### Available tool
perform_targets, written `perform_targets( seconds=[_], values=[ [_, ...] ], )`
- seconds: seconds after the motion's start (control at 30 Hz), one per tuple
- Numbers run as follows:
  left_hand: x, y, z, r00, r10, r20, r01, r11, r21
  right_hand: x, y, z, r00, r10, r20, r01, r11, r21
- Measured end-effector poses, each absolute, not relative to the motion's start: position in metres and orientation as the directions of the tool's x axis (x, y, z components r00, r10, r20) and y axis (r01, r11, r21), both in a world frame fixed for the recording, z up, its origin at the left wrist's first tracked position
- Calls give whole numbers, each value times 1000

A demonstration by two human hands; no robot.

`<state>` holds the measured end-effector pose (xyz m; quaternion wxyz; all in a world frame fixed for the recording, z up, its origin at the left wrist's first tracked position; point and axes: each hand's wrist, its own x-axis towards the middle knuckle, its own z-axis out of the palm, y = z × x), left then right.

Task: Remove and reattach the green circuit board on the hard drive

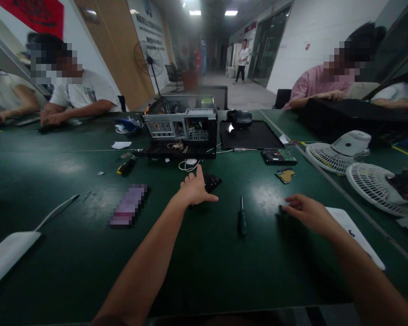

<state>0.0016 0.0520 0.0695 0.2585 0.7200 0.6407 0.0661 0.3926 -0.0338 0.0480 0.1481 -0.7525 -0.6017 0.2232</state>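
My left hand (194, 188) reaches forward over the green table (204, 262), fingers stretched out and apart, resting beside a small black part (211, 181). My right hand (304, 210) lies low on the table to the right, fingers loosely extended, holding nothing that I can see. A green-handled screwdriver (242, 217) lies between the two hands. Beyond my left hand stands an opened computer case (182, 124) with a white cable (188, 164) in front of it.
A black side panel (250, 135), a hard drive (279, 155) and a small circuit piece (285, 175) lie at right. Two white fans (340, 151) sit at far right. A yellow-black tool (125, 166) lies at left. People sit along both sides.
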Motion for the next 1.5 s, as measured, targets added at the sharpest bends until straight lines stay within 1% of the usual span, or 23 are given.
perform_targets(
  seconds=[0.03, 0.1, 0.27, 0.37, 0.47, 0.53, 0.63, 0.7, 0.77, 0.83, 0.87, 0.93, 1.13, 1.2, 1.3, 1.37, 1.5],
  values=[
    [2, 54, 64, 179, 946, -272, 920, -63, 386, 402, -39, 44, 187, 967, -176, 852, -249, -461],
    [5, 56, 55, 212, 932, -295, 946, -120, 301, 405, -47, 38, 151, 974, -167, 869, -212, -447],
    [10, 58, 44, 306, 911, -277, 941, -244, 235, 379, -39, 31, 98, 995, -36, 931, -104, -350],
    [4, 60, 43, 367, 889, -275, 922, -308, 236, 366, -12, 26, 72, 997, 6, 946, -66, -316],
    [-4, 63, 45, 412, 866, -284, 905, -353, 235, 353, 21, 20, 19, 999, 40, 948, -5, -318],
    [-7, 62, 48, 434, 853, -289, 897, -379, 230, 346, 41, 15, -13, 994, 107, 948, 47, -316],
    [-7, 59, 53, 467, 830, -306, 881, -408, 239, 338, 57, 6, 25, 987, 159, 947, 27, -319],
    [-6, 57, 56, 499, 808, -314, 864, -434, 257, 334, 59, 0, 51, 965, 259, 943, 39, -332],
    [-4, 56, 57, 531, 790, -306, 844, -462, 272, 327, 58, -5, -22, 925, 378, 935, 153, -319],
    [-3, 56, 56, 555, 779, -292, 828, -484, 282, 319, 57, -8, -183, 886, 426, 913, 314, -261],
    [-3, 56, 56, 562, 776, -287, 823, -490, 286, 315, 58, -9, -257, 871, 418, 897, 376, -232],
    [-4, 57, 54, 569, 773, -280, 818, -497, 290, 310, 59, -8, -349, 857, 379, 874, 444, -199],
    [-6, 56, 55, 570, 771, -284, 816, -492, 305, 325, 49, 1, -445, 847, 291, 843, 506, -181],
    [-6, 55, 56, 565, 771, -294, 820, -485, 304, 334, 44, 5, -450, 852, 267, 848, 501, -170],
    [-6, 56, 57, 559, 766, -317, 825, -474, 309, 346, 39, 12, -408, 888, 212, 883, 443, -155],
    [-6, 56, 57, 559, 763, -324, 824, -470, 315, 355, 39, 17, -348, 926, 148, 921, 367, -131],
    [-7, 58, 56, 558, 763, -328, 825, -465, 321, 382, 39, 26, -103, 993, 51, 992, 106, -66]
  ],
)
